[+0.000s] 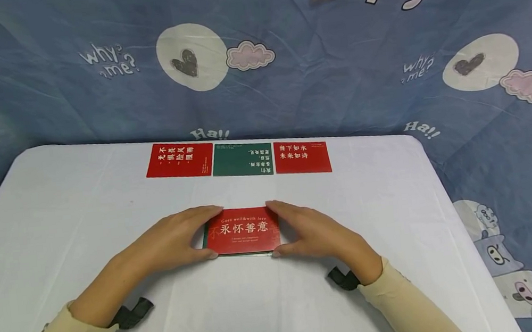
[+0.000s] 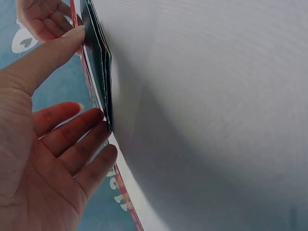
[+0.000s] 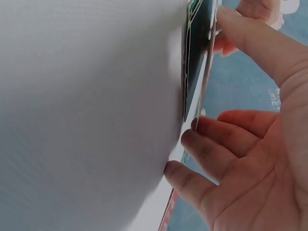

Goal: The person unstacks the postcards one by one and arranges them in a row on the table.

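Observation:
A red card (image 1: pixel 243 231) with white lettering tops a small stack of cards at the middle of the table. My left hand (image 1: pixel 177 238) holds its left end, thumb at the near edge and fingers at the far edge. The right end is held likewise by my right hand (image 1: pixel 314 231). In the right wrist view, a gap shows between the held card (image 3: pixel 208 72) and the dark cards (image 3: pixel 192 62) under it. The left wrist view shows the stack (image 2: pixel 100 62) edge-on between thumb and fingertips. Green peeks out below the red card at its left side.
Along the table's far edge lie a red card (image 1: pixel 179 160), a green card (image 1: pixel 242 159) and another red card (image 1: pixel 302 157) in a row. A white cloth (image 1: pixel 107 213) covers the table. Behind it hangs a blue printed curtain (image 1: pixel 316 86). Black straps (image 1: pixel 133 313) sit at both wrists.

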### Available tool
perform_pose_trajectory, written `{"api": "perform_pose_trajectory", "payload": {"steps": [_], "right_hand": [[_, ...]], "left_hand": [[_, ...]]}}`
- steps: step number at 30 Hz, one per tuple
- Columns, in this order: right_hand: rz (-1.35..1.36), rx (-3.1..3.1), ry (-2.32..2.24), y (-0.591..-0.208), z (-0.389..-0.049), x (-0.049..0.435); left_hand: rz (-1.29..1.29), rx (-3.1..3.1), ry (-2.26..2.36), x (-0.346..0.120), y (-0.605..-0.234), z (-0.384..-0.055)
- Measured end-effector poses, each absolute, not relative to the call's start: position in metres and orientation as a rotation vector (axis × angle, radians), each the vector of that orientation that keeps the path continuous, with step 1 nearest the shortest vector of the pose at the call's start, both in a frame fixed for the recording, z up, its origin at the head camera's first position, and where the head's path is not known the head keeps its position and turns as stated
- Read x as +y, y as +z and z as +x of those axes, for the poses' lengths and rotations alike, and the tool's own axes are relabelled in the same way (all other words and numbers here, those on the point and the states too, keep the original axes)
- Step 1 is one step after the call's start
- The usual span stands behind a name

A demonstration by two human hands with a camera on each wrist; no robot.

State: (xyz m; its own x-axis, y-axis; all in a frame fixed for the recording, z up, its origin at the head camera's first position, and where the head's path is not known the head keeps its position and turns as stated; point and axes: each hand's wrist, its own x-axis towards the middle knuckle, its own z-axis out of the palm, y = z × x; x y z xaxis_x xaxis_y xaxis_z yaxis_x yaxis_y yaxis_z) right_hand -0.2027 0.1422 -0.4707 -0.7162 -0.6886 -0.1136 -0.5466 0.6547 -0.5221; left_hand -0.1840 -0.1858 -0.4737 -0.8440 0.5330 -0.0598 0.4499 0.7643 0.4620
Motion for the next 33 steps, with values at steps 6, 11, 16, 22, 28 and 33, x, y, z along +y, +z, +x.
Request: {"api": "perform_pose_trajectory", "payload": {"steps": [6,11,16,22,28,33], "right_hand": [[-0.997,2.598,-0.644,-0.4723,-0.2007,0.1403],[-1.009,2.612,-0.623,-0.4723,-0.1997,0.1397],[-0.997,2.627,-0.596,-0.4744,-0.1995,0.1402],[-0.995,2.646,-0.602,-0.4762,-0.1993,0.1404],[-0.967,2.645,-0.630,-0.4769,-0.1988,0.1405],[-0.952,2.645,-0.640,-0.4784,-0.1979,0.1420]], "left_hand": [[0.783,2.784,0.649,-0.1857,-0.4751,-0.1829],[0.787,2.795,0.644,-0.1855,-0.4761,-0.1823],[0.796,2.804,0.632,-0.1850,-0.4762,-0.1821],[0.802,2.804,0.646,-0.1853,-0.4763,-0.1814],[0.813,2.813,0.638,-0.1870,-0.4773,-0.1807],[0.818,2.814,0.645,-0.1865,-0.4769,-0.1792]]}}
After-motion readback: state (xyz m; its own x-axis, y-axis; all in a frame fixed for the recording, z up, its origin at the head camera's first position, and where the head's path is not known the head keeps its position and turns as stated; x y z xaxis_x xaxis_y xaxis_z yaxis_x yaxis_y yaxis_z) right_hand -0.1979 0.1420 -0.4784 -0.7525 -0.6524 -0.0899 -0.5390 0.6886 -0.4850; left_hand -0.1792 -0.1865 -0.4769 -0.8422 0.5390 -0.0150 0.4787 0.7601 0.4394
